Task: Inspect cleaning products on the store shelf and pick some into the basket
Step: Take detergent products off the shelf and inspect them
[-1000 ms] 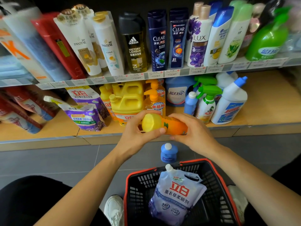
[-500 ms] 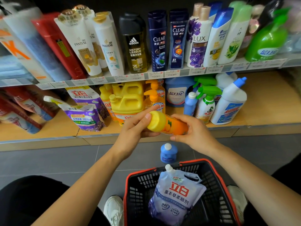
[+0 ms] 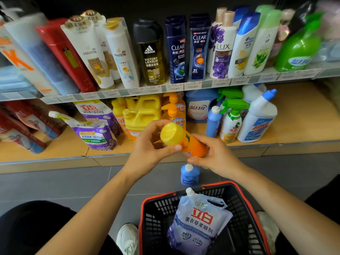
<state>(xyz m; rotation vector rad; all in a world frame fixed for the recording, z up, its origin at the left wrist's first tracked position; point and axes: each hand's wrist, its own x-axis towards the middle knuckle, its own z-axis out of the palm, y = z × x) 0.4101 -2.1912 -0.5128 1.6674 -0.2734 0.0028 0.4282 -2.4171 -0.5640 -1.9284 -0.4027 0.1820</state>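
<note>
orange bottle (image 3: 195,146), cap now turned toward camera, gripped by fingers of left hand (image 3: 147,150) and right hand (image 3: 217,155); still under inspection, not in basket (image 3: 161,205).

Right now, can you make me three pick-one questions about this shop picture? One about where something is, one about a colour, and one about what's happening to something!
1. Where is the adidas bottle?
A) upper shelf
B) lower shelf
C) basket

2. What colour is the orange bottle's cap?
A) green
B) yellow
C) white

3. The orange bottle is:
A) lying in the basket
B) standing on the floor
C) held in both hands

Answers:
1 A: it stands in the top row, above the price tags.
2 B: the cap facing the camera is yellow.
3 C: the left hand and right hand both grip it.
</note>
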